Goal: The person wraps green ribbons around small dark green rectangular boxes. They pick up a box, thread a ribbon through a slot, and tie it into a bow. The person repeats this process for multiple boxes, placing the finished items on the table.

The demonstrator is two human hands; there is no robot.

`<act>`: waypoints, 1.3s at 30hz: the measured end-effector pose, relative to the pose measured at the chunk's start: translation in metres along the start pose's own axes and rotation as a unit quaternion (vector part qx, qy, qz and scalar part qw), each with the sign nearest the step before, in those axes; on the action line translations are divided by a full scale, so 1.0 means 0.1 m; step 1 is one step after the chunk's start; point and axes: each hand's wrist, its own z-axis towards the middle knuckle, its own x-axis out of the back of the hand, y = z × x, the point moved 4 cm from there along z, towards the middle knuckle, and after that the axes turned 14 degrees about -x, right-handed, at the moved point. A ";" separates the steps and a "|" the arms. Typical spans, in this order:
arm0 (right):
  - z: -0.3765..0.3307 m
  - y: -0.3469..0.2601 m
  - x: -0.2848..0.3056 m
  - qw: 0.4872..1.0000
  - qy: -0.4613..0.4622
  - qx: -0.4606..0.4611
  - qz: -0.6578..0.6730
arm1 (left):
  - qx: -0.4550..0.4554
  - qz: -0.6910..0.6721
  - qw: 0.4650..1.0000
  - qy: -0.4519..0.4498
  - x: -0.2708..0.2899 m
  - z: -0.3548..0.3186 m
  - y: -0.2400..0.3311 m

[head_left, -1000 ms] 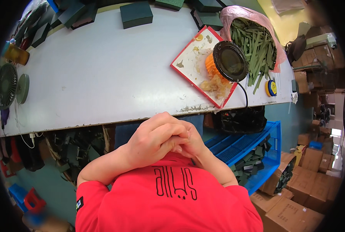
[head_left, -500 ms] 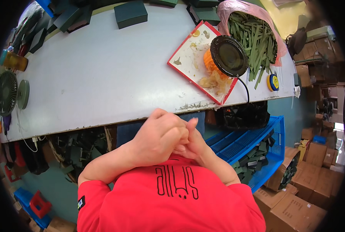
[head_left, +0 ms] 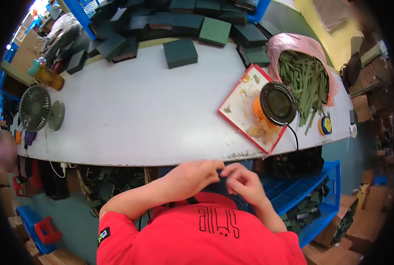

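The left hand and right hand nearly meet just before the white table, fingers half curled — whether they pinch anything small, I cannot tell. The table's glossy top is scuffed, its front edge chipped dark. Beyond the right hand lies a red-rimmed white board, smeared amber, beneath an orange vessel topped in round black.

The view comes from the left of two head-worn fisheye cameras. It looks steeply down from above the shirt and out across the surface. It is close: the hands show large at the surface's near edge, the boxes along its far side smaller. It is wide, taking in the floor before the surface and bending that near edge.
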 end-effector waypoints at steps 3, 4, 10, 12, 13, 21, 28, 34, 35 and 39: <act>-0.25 -0.19 0.26 0.994 0.070 0.079 0.007 | -0.078 0.082 0.983 -0.142 0.04 -0.07 -0.06; -0.32 -0.23 0.32 0.991 0.103 0.073 0.049 | -0.076 0.101 0.969 -0.212 0.07 -0.10 -0.08; -0.55 -0.32 0.63 0.973 0.189 0.097 0.086 | -0.111 0.326 0.939 -0.006 0.92 0.82 -0.47; -0.55 -0.35 0.58 0.977 0.189 0.052 0.084 | -0.138 0.397 0.907 0.029 1.17 1.30 -0.68; -0.53 -0.36 0.55 0.979 0.185 0.030 0.083 | -0.126 0.410 0.903 0.031 1.27 1.54 -0.80; -0.62 -0.32 0.68 0.950 0.306 -0.020 -0.062 | -0.150 0.451 0.880 -0.011 0.97 3.17 -1.29; -0.80 -0.32 1.05 0.917 0.398 0.025 -0.018 | -0.087 0.505 0.857 -0.053 0.97 3.47 -1.76; -0.89 -0.31 1.44 0.856 0.500 0.128 -0.041 | -0.130 0.496 0.856 -0.059 0.99 2.93 -1.49; -0.91 -0.26 1.53 0.853 0.508 0.108 -0.046 | -0.137 0.488 0.860 -0.054 1.06 2.80 -1.49; -0.87 -0.17 1.68 0.843 0.526 0.092 0.065 | -0.153 0.475 0.865 -0.046 1.21 2.52 -1.47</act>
